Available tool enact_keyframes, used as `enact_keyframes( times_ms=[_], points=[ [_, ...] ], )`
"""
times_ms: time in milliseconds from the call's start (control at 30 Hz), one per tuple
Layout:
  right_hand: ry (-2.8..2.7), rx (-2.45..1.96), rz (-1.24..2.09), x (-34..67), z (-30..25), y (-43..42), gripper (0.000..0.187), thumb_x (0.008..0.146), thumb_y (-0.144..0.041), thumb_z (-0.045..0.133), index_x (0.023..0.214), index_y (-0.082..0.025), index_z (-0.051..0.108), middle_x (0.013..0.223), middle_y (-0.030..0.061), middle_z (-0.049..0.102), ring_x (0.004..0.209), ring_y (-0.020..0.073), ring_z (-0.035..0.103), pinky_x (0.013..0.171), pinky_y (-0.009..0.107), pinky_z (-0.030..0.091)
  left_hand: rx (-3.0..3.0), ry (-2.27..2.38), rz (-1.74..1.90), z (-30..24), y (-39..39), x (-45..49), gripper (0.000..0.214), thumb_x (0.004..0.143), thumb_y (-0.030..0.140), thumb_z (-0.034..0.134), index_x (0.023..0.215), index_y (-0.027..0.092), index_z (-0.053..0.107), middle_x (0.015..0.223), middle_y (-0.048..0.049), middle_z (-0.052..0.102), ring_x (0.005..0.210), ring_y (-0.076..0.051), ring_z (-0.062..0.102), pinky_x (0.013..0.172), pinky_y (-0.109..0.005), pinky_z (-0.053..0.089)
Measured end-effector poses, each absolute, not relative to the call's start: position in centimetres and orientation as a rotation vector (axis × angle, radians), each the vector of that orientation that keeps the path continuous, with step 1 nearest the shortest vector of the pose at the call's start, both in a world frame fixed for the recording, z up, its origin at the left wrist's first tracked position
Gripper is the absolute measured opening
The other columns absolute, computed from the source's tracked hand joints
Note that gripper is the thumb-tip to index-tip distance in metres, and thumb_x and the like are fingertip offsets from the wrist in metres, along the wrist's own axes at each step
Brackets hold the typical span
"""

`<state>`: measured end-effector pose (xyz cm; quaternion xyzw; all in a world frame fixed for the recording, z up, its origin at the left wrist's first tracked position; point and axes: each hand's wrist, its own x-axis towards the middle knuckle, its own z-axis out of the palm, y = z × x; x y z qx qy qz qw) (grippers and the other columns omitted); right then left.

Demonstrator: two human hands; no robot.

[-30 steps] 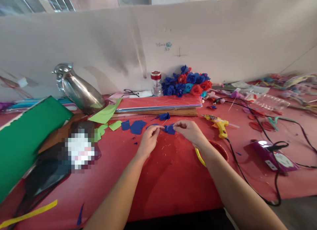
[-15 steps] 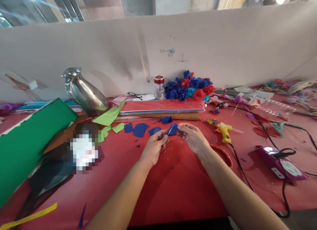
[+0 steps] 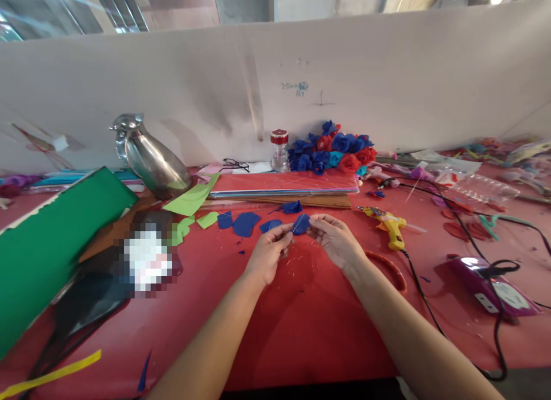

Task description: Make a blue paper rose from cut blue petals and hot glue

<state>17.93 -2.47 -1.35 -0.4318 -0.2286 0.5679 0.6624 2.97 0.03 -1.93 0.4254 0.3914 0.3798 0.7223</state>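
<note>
Over the red table, my right hand point(image 3: 333, 237) pinches the right edge of a blue paper petal point(image 3: 302, 223). My left hand point(image 3: 271, 251) is closed at the petal's lower left, its thumb and finger on a thin pale stick point(image 3: 296, 226) that crosses the petal's face. Whether the stick touches the petal I cannot tell. Just behind my left fingers lies a second blue petal point(image 3: 270, 225). Further left are a wider blue cut piece point(image 3: 245, 224) and a small blue piece point(image 3: 224, 219). A blue folded piece point(image 3: 293, 206) rests behind the held petal.
A yellow glue gun point(image 3: 390, 225) with a black cord lies right of my hands, near a purple power socket point(image 3: 491, 285). Blue and red paper flowers point(image 3: 340, 150), a red-lidded jar point(image 3: 279, 150) and a steel jug point(image 3: 150, 159) stand behind. Green paper point(image 3: 191, 199) lies left.
The view has shifted slightly, moving the table things a little to the right. Both hands keep nearly the same pose, and the stick's angle across the petal looks slightly changed.
</note>
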Motion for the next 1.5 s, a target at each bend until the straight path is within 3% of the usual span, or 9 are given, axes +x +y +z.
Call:
enact_keyframes(
  times_ms=[533, 733, 933, 1033, 1233, 1367, 1500],
  points=[
    [-0.515, -0.979, 1.259, 18.1, -1.3, -2.5, 0.024, 0.048, -0.027, 0.082, 0.062, -0.018, 0.065, 0.062, -0.0028, 0.063, 0.058, 0.0089, 0.058, 0.062, 0.023, 0.046, 0.922, 0.822, 0.868, -1.9, 0.0, 2.9, 0.034, 0.061, 0.024, 0.073, 0.094, 0.016, 0.07, 0.061, 0.0028, 0.053, 0.048, -0.003, 0.034, 0.048, -0.021, 0.021],
    [-0.685, -1.112, 1.218, 18.5, -0.8, -2.7, 0.025, 0.053, -0.032, 0.077, 0.071, -0.018, 0.068, 0.067, -0.0001, 0.067, 0.059, 0.0095, 0.056, 0.061, 0.024, 0.044, 0.927, 0.815, 0.809, -2.0, 0.0, 2.8, 0.036, 0.062, 0.024, 0.072, 0.096, 0.015, 0.069, 0.061, 0.003, 0.051, 0.047, -0.003, 0.031, 0.047, -0.021, 0.018],
    [-0.827, -1.213, 1.129, 18.6, -0.6, -2.7, 0.02, 0.055, -0.033, 0.075, 0.067, -0.017, 0.069, 0.066, 0.0, 0.067, 0.062, 0.0105, 0.055, 0.063, 0.025, 0.042, 0.951, 0.808, 0.746, -2.0, -0.1, 2.8, 0.034, 0.064, 0.022, 0.07, 0.097, 0.016, 0.069, 0.061, 0.0029, 0.05, 0.045, -0.003, 0.03, 0.046, -0.021, 0.019],
    [-0.877, -1.227, 1.101, 18.7, -0.7, -2.7, 0.018, 0.056, -0.033, 0.074, 0.064, -0.018, 0.068, 0.063, -0.0007, 0.065, 0.06, 0.0107, 0.054, 0.062, 0.025, 0.04, 0.972, 0.818, 0.708, -1.9, 0.0, 2.7, 0.032, 0.064, 0.022, 0.071, 0.096, 0.017, 0.069, 0.06, 0.0027, 0.052, 0.046, -0.003, 0.033, 0.046, -0.02, 0.022],
    [-0.915, -1.205, 1.12, 18.6, -0.7, -2.7, 0.019, 0.057, -0.034, 0.073, 0.064, -0.018, 0.068, 0.062, -0.0006, 0.064, 0.06, 0.0115, 0.053, 0.064, 0.027, 0.041, 0.952, 0.862, 0.688, -1.4, 0.3, 2.2, 0.025, 0.071, 0.03, 0.069, 0.093, 0.018, 0.068, 0.071, -0.0018, 0.064, 0.063, -0.009, 0.056, 0.06, -0.021, 0.041],
    [-0.947, -1.203, 1.125, 18.2, -0.8, -2.8, 0.019, 0.057, -0.035, 0.073, 0.065, -0.018, 0.067, 0.063, -0.0001, 0.064, 0.061, 0.0119, 0.053, 0.065, 0.027, 0.041, 0.875, 0.883, 0.672, -1.0, 0.3, 2.2, 0.018, 0.073, 0.031, 0.067, 0.082, 0.016, 0.065, 0.066, -0.0019, 0.063, 0.055, -0.009, 0.056, 0.055, -0.022, 0.042],
    [-0.981, -1.217, 1.137, 18.0, -0.7, -2.8, 0.018, 0.058, -0.034, 0.072, 0.066, -0.018, 0.068, 0.064, -0.0002, 0.064, 0.062, 0.0118, 0.053, 0.065, 0.027, 0.041, 0.854, 0.882, 0.649, -0.9, 0.0, 2.4, 0.022, 0.065, 0.031, 0.074, 0.071, 0.015, 0.06, 0.061, -0.0004, 0.06, 0.05, -0.008, 0.053, 0.052, -0.021, 0.04]
  ],
)
